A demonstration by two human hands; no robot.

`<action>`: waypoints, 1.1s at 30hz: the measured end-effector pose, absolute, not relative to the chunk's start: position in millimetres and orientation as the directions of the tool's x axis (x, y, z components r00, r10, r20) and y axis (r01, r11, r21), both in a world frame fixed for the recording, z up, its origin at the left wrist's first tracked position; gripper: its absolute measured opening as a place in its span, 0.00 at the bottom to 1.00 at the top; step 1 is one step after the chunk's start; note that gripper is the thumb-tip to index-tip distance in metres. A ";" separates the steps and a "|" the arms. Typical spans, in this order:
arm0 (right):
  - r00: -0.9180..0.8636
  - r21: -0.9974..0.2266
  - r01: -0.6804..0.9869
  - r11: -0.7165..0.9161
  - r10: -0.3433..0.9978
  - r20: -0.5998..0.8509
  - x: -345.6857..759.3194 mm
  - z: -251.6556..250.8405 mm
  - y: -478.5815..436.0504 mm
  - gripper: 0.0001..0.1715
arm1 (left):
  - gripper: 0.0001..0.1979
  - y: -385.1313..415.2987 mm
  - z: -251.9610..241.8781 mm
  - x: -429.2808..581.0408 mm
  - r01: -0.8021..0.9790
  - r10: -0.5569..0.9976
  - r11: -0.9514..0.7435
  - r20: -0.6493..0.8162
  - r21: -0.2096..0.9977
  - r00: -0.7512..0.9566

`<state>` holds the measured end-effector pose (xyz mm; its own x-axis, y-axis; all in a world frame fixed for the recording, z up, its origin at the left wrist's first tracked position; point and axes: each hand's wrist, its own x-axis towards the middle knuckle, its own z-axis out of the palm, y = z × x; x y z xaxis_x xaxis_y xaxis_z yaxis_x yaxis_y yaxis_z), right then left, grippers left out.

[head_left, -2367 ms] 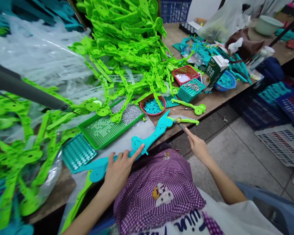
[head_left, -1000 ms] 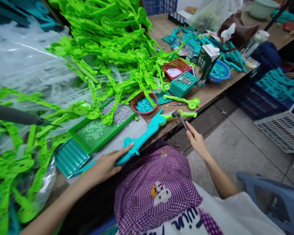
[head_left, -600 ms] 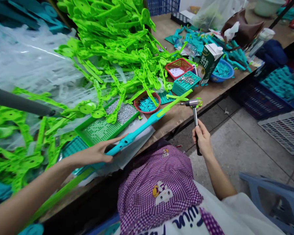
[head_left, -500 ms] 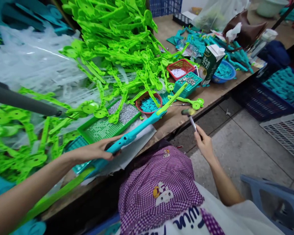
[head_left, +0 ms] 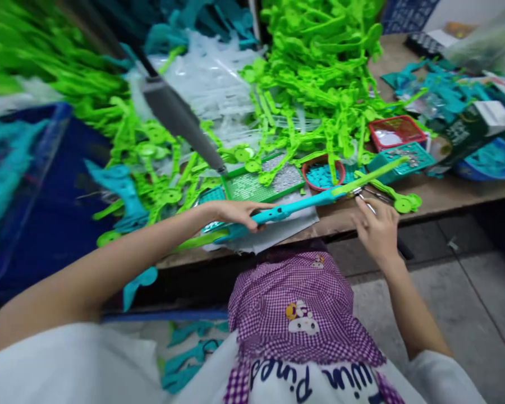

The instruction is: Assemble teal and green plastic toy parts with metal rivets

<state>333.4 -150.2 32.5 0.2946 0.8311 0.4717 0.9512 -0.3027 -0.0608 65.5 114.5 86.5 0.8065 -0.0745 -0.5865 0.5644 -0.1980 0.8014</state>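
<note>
My left hand is wrapped round a long plastic piece, turquoise along its middle with lime green ends. The piece slants over the table's front edge, its far end pointing right. In my right hand is a small hammer with a metal shaft; the dark handle end sticks out below the palm. Its head is at the piece's green section, partly hidden; whether they touch I cannot tell. Behind the piece lie a green tray of small metal parts and a round red-brown basket of turquoise bits.
Lime green parts are heaped at the back. A red basket, a teal basket of metal pieces and a milk carton stand right. A grey arm-like bar hangs over the table. Left is a dark blue crate.
My right hand has brought the hammer from out over the floor to the green section of the piece. The view has swung left. My left hand keeps its hold on the piece.
</note>
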 end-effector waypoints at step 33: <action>-0.019 0.132 0.988 -0.076 0.798 0.603 290.8 21.7 -106.6 0.16 | 0.24 3.6 45.1 -158.9 0.342 0.536 0.571 -0.655 0.746 0.533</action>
